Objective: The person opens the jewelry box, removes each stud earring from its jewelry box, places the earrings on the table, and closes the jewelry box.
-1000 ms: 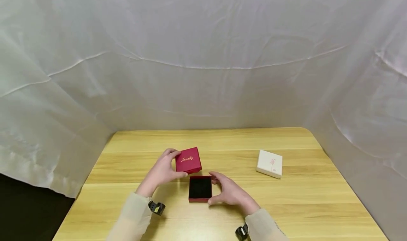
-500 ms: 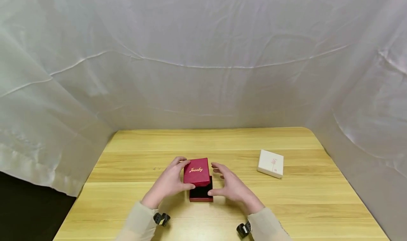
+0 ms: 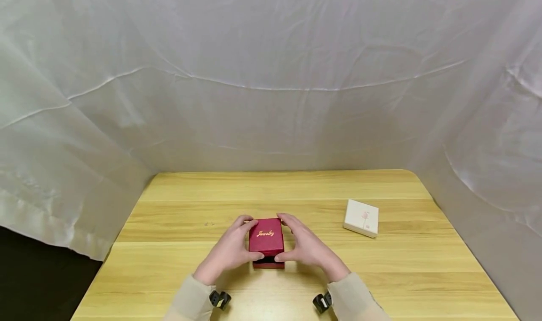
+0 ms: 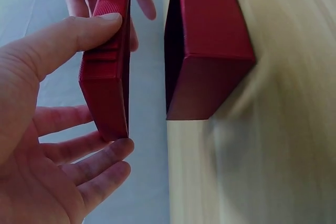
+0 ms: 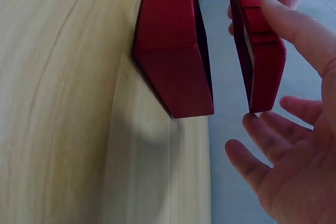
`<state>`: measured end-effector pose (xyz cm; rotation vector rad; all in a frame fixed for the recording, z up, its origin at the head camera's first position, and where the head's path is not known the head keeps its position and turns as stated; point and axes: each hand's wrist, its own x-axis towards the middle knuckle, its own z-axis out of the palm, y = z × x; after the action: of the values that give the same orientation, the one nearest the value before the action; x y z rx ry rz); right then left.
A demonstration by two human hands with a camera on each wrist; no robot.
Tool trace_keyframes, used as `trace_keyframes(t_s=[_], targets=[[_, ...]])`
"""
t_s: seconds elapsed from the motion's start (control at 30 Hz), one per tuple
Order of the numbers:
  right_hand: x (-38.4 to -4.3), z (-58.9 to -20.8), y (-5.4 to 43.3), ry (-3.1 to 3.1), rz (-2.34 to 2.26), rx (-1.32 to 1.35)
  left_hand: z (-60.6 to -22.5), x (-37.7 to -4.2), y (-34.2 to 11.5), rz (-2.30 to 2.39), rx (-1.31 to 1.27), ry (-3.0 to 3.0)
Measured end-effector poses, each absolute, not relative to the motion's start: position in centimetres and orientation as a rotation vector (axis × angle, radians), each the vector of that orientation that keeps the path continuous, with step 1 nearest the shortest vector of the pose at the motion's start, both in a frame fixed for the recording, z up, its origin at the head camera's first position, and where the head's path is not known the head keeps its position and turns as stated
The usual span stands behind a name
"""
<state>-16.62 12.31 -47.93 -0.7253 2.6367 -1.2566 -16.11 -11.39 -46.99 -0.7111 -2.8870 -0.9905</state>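
A red jewelry box lid (image 3: 266, 238) with gold lettering hangs above its box base (image 3: 268, 266); a gap between the two shows in both wrist views. My left hand (image 3: 230, 251) grips the lid by its left side, thumb at the near edge and fingers at the far edge. On the right side my right hand (image 3: 308, 246) holds it too, its thumb on the ribbed ribbon band (image 5: 255, 17) of the near side. Open side up, the base (image 4: 215, 40) stands on the table, black inside. From the head, the lid covers most of that inside.
A white box (image 3: 361, 219) with a pink flower print lies at the right on the wooden table (image 3: 402, 274). Pale curtains (image 3: 275, 123) hang behind the table and along both sides.
My left hand has brought the lid rightward and nearer, from behind the base to over it. My right hand has moved from beside the base to the lid. The white box stays put.
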Motion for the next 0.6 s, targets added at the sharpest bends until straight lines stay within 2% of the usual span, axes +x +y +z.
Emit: trace_keyframes(t_s=[0.37, 0.6], targets=[[-16.7, -48.5, 12.3, 2.676, -1.201, -0.766, -47.9, -15.7, -11.7, -1.050, -0.789, -2.908], [-16.5, -49.2, 12.3, 2.665, -1.216, -0.703, -48.7, -15.6, -12.3, -1.086, -0.789, -2.957]])
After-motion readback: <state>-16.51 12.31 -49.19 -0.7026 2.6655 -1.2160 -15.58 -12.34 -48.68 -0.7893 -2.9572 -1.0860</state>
